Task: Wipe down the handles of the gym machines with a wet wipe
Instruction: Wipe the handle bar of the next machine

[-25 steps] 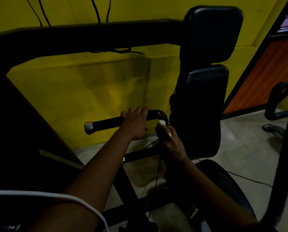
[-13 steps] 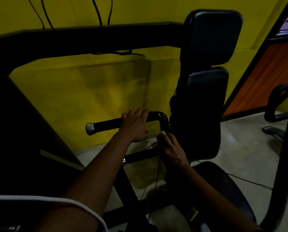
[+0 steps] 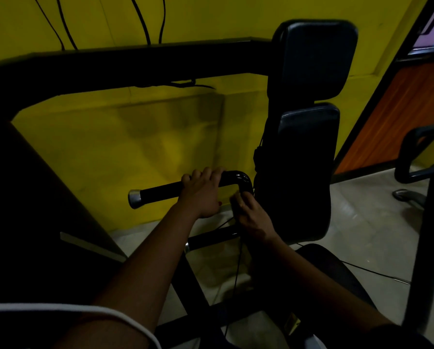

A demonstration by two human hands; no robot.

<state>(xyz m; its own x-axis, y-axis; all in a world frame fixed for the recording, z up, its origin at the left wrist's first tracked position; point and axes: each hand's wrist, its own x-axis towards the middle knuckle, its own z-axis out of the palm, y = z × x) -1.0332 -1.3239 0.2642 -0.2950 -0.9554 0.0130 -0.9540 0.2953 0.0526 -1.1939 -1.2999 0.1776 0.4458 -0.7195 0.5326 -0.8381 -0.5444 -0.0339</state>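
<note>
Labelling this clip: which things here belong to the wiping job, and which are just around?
Job: handle, left hand gripping it, right hand curled below its bend; the wipe itself is hidden.
Around: back pads, seat, yellow wall, hanging cables, neighbouring machine.

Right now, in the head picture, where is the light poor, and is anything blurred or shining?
Head view: dim overall; the yellow painted wall is brightest; the black padded backrest is nearly featureless; glare sits on the bend of the black tubular handle with a silver cap, which the left hand grips; the right hand is shadowed and smeared.
</note>
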